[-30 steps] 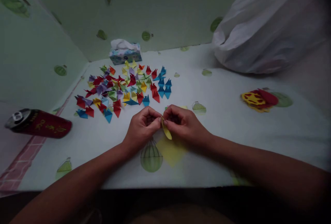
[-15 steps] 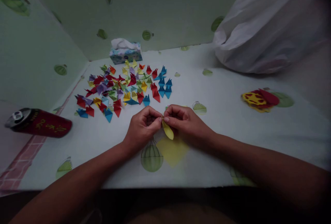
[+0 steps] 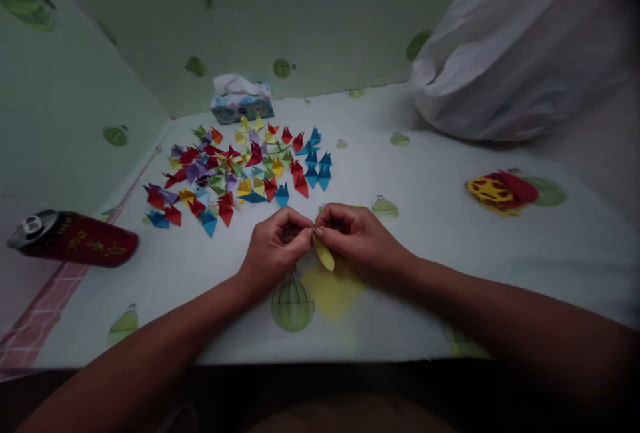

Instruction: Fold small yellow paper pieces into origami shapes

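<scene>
Between my fingertips is a small folded piece of yellow paper (image 3: 325, 255), pinched at its upper end, its pointed lower part hanging down. My left hand (image 3: 279, 241) grips it from the left with thumb and forefinger. From the right, my right hand (image 3: 356, 236) pinches the same spot, fingers curled. The fingertips hide the folds at the top. Below the hands a flat yellow paper sheet (image 3: 334, 296) lies on the table. Beyond my left hand spreads a group of several folded paper cranes (image 3: 226, 208) in red, blue, yellow, green and purple.
A dark red drink can (image 3: 80, 240) is at the left edge. At the back stands a tissue box (image 3: 241, 108). A large white plastic bag (image 3: 490, 73) fills the back right, with red and yellow cut-out pieces (image 3: 493, 192) in front of it on the patterned tablecloth (image 3: 420, 206).
Both hands keep pinching the folded yellow paper in nearly the same place. The hanging part looks slightly narrower. The whole view has shifted a little.
</scene>
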Demonstrator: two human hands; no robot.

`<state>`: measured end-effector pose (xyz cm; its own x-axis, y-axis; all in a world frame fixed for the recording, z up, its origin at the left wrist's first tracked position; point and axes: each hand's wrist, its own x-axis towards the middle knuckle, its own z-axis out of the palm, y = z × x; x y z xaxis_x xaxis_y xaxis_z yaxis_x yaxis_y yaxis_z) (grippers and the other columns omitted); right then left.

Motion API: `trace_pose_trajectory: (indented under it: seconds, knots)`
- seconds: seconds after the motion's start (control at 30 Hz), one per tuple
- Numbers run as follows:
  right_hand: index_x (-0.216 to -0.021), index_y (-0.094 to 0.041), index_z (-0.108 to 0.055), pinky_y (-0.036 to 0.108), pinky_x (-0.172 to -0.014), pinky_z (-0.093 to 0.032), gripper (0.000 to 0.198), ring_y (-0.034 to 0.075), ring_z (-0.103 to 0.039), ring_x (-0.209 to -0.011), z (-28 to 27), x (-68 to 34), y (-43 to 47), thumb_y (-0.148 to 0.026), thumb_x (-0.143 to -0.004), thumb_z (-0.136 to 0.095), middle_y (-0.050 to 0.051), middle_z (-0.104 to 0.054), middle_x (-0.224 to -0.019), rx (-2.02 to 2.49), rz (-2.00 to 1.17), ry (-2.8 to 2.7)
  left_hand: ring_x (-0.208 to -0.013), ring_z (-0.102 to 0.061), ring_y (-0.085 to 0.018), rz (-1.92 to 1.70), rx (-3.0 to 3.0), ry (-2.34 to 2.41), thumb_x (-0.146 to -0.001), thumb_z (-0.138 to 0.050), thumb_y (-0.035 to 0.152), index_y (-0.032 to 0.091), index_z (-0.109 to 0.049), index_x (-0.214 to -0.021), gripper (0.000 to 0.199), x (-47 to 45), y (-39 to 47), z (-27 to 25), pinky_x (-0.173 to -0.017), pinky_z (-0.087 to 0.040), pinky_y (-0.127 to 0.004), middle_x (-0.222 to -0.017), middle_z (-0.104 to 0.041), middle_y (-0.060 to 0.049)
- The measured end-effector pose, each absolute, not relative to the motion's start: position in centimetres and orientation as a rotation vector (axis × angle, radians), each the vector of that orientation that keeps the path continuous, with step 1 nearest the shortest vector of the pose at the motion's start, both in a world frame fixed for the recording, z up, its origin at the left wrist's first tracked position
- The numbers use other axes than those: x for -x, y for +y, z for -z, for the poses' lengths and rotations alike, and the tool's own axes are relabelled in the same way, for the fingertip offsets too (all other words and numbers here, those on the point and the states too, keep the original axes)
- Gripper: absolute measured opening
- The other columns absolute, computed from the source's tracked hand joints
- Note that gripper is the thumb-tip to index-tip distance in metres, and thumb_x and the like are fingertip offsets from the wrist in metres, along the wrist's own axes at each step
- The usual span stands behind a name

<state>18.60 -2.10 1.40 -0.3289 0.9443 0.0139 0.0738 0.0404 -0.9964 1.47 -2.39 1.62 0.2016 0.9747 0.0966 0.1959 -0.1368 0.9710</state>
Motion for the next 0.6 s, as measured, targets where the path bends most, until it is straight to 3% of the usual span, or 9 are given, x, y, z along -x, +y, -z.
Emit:
trace_pose_trajectory:
  seconds: [0.43,0.6]
  knots:
    - [-0.069,-0.017,-0.054,0.025,-0.056,-0.034,0.010,0.011,-0.045,-0.058,-1.20,-18.78,-2.12,-0.018,-0.079,-0.056,-0.001,-0.053,-0.063,1.097,-0.976,-1.788,-0.065,-0.060,-0.012,-0.984,-1.602,1.146,-0.081,-0.066,0.027,0.016,-0.065,-0.082,0.011,-1.19,-2.46,-1.82,-0.060,-0.049,-0.023,-0.073,-0.066,-0.001]
    - [-0.072,-0.017,-0.055,0.026,-0.056,-0.033,0.011,0.011,-0.046,-0.060,-1.21,-18.78,-2.09,-0.021,-0.082,-0.056,-0.001,-0.053,-0.065,1.086,-1.021,-1.791,-0.063,-0.060,-0.012,-0.990,-1.648,1.183,-0.083,-0.065,0.028,0.016,-0.064,-0.081,0.012,-1.24,-2.21,-1.47,-0.059,-0.047,-0.023,-0.071,-0.065,-0.001]
